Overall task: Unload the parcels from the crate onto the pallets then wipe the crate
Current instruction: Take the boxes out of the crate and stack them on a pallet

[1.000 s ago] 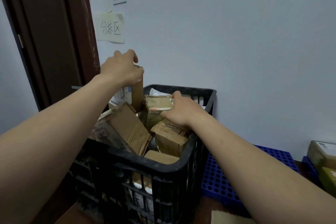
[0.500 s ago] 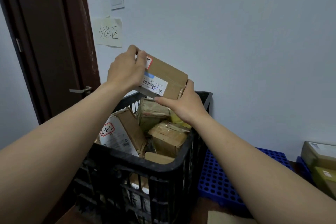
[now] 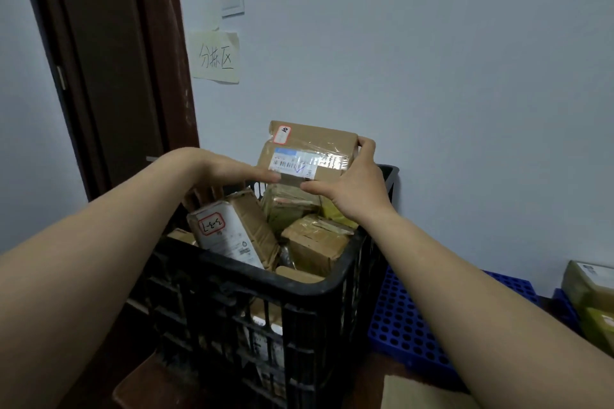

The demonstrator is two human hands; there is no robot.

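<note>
A black slatted plastic crate stands in front of me, filled with several taped cardboard parcels. Above its far side I hold a flat brown parcel with a barcode label and a red-bordered sticker. My right hand grips its right end, thumb under the near edge and fingers over the far corner. My left hand reaches in from the left, its straight fingertips touching the parcel's lower left edge. Inside the crate a parcel with a white label leans at the left, and another brown box lies at the right.
A blue perforated pallet lies on the floor right of the crate. Two wrapped parcels sit at the far right edge. A dark brown door stands behind the crate at left, and a paper note hangs on the wall.
The flat parcel came up out of the crate and shifted right. My right hand moved from beneath it to gripping its right end; my left hand slid off its top to its lower left edge.
</note>
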